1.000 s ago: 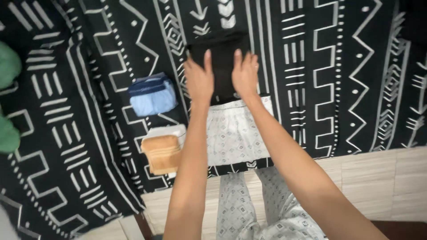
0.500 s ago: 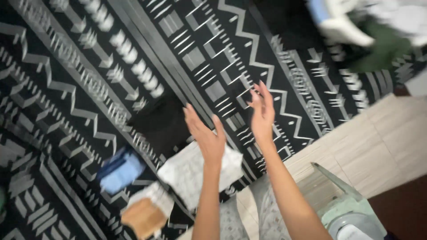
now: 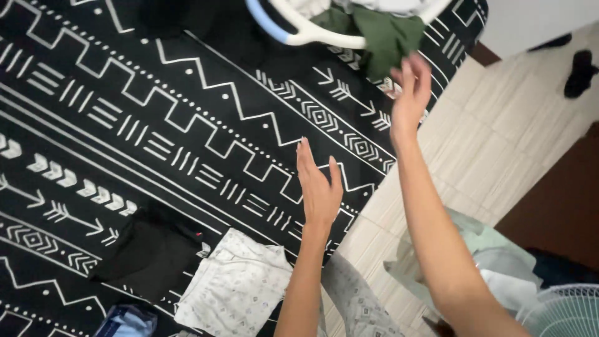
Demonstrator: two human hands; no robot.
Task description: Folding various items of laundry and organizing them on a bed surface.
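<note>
My right hand stretches up toward a laundry basket with a white and blue rim, its fingers apart just below a dark green garment hanging over the rim. My left hand hovers open, palm down, over the black bedspread with white geometric patterns. A folded black garment lies at the lower left, beside a folded white patterned cloth. A folded blue item shows at the bottom edge.
Beige tiled floor runs along the right of the bed. A white fan stands at the bottom right, near pale green fabric. A dark shoe lies on the floor at upper right.
Both hands left the folded black garment. My view swung right toward the basket. My right hand reached far up to the green garment, while the left lifted over the bedspread.
</note>
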